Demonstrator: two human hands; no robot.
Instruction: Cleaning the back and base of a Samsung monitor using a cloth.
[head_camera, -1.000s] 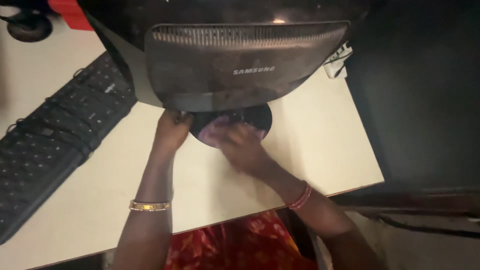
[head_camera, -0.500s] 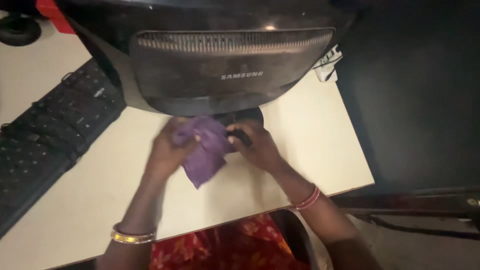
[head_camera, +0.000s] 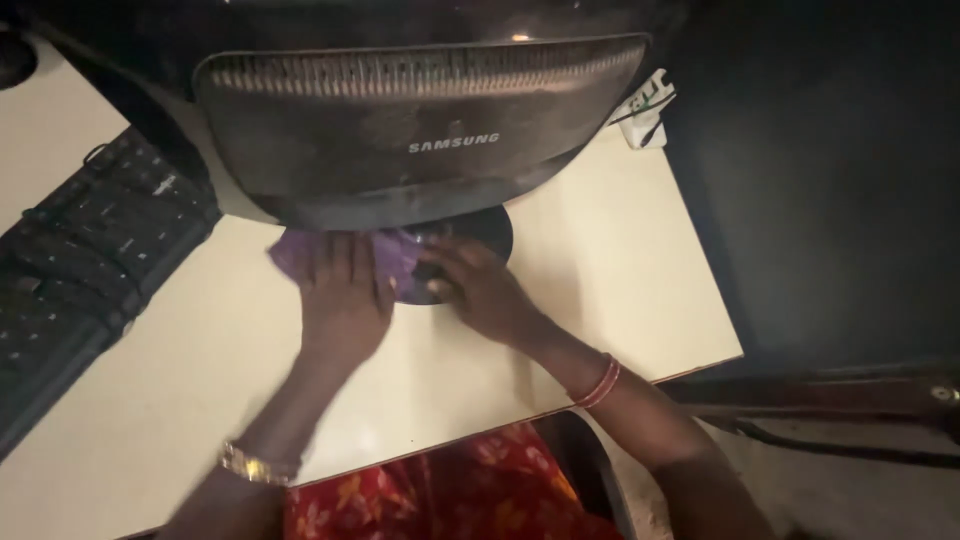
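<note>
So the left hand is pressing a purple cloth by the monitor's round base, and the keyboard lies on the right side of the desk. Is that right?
Not quite. The head view shows the keyboard on the left side of the desk, not the right. The left hand does press the purple cloth by the monitor's round base.

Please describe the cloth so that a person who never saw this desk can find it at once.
Find the big dark monitor on the pale desk. Below it, beside the round black stand base, the left hand presses flat on the cloth. It is the only purple, soft thing there.
</note>
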